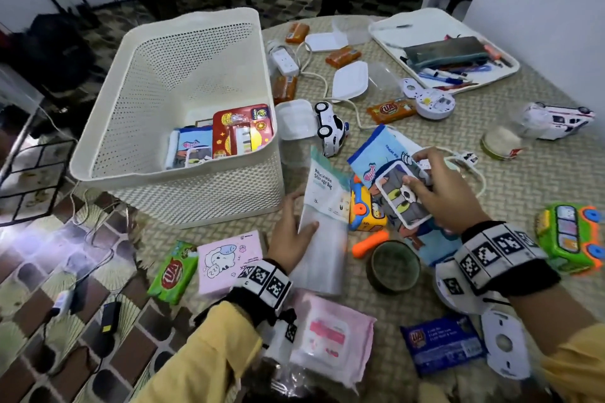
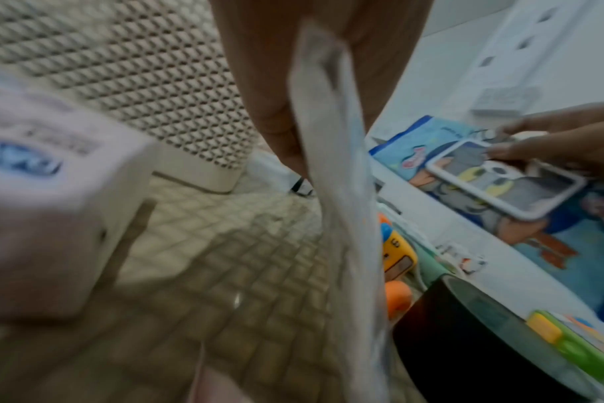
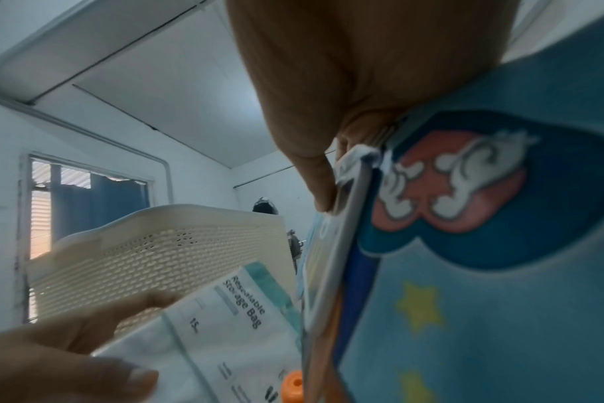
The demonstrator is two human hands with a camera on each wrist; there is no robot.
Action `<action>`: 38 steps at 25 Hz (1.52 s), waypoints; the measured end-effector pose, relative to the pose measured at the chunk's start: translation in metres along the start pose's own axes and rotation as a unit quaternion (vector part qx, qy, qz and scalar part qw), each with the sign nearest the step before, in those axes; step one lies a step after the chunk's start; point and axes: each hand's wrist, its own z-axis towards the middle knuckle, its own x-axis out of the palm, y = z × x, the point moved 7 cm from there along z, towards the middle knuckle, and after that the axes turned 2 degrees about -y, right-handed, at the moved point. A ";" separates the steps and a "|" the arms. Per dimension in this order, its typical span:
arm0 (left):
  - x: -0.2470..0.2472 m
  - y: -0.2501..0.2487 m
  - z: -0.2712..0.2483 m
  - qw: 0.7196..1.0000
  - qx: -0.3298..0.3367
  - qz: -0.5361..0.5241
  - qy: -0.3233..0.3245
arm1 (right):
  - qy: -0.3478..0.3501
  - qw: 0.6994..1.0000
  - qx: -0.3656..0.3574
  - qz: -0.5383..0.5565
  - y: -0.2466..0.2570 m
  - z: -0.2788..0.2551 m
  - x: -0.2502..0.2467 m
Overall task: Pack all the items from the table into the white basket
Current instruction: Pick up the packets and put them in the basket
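Note:
The white perforated basket (image 1: 108, 141) stands at the table's left, holding a red toy pack (image 1: 242, 131) and a blue wipes pack (image 1: 193, 145). My left hand (image 1: 291, 226) grips a clear pack of resealable storage bags (image 1: 324, 206) just right of the basket; its edge (image 2: 342, 191) runs up the left wrist view. My right hand (image 1: 438, 193) pinches a blue cartoon wipes pack (image 1: 386, 167) by its white flap (image 1: 399, 196), lifted over a yellow toy (image 1: 366, 209). In the right wrist view the thumb presses on the wipes pack (image 3: 483, 245) beside the storage bags (image 3: 225, 313).
Pink wipes packs (image 1: 229, 258), a green soap bar (image 1: 173, 271), a dark bowl (image 1: 394, 267), a blue packet (image 1: 442, 343) and a green toy bus (image 1: 569, 235) lie near me. Toy cars (image 1: 330, 127), orange packets, lidded containers and a white tray (image 1: 435, 26) of pens lie farther back.

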 end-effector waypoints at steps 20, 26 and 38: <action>-0.091 -0.097 0.001 0.939 0.218 -0.099 0.248 | -0.347 0.918 0.155 0.111 0.100 -0.144 0.011; -0.134 -0.105 -0.021 0.920 0.243 -0.138 0.275 | -0.403 0.889 0.191 0.109 0.153 -0.214 0.032; -0.274 -0.112 -0.028 0.915 0.258 -0.154 0.268 | -0.409 0.878 0.164 0.184 0.284 -0.221 0.098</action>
